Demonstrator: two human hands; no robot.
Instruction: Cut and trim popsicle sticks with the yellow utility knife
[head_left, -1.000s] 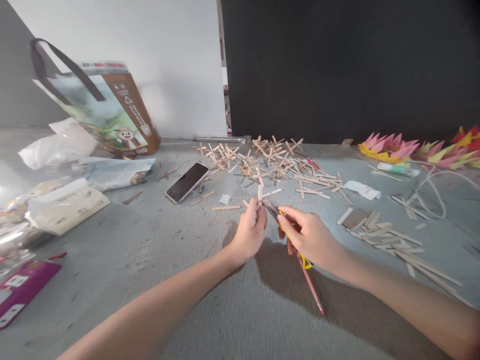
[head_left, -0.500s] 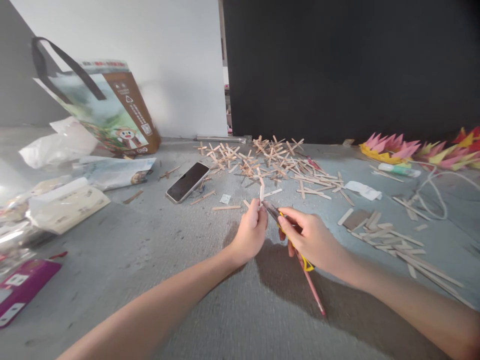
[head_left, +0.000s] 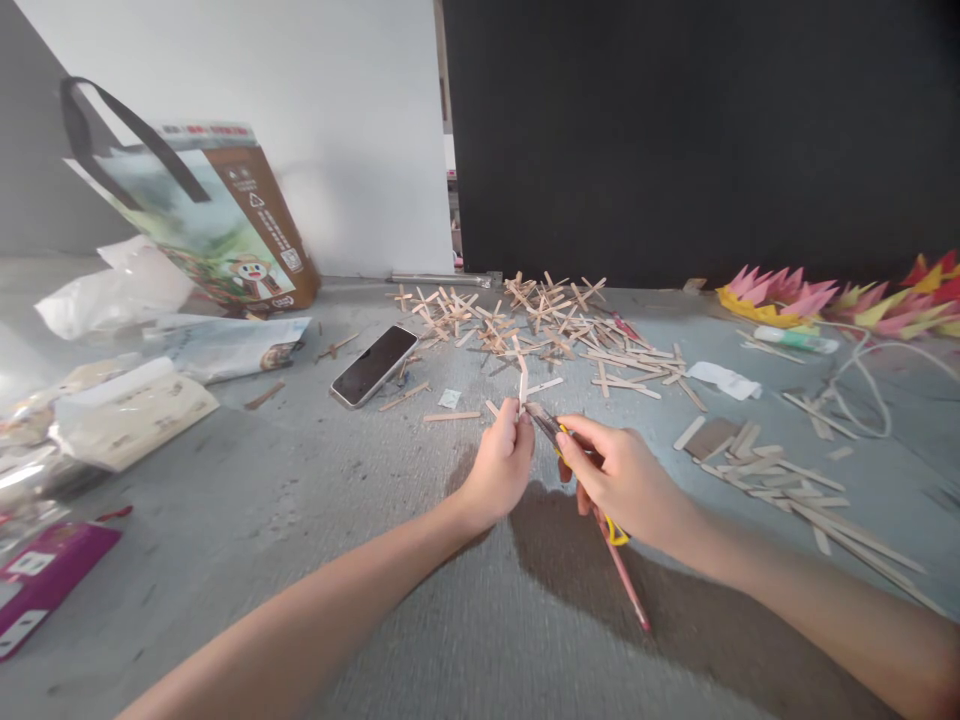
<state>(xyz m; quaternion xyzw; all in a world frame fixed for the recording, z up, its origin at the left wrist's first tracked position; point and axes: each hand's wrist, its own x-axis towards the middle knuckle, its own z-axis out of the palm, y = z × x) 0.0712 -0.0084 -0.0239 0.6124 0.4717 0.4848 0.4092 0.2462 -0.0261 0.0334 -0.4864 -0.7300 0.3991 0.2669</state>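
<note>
Wooden stick (head_left: 523, 386) juts up from the left hand (head_left: 502, 465), pinched by thumb and fingers over the middle of the grey surface (head_left: 300, 560). The right hand (head_left: 626, 480) is wrapped around a yellow-handled tool (head_left: 550, 427), its metal end by the left fingertips; contact cannot be told. Crossed sticks (head_left: 487, 325) heap near the surface's back edge, beside a phone (head_left: 375, 366).
</note>
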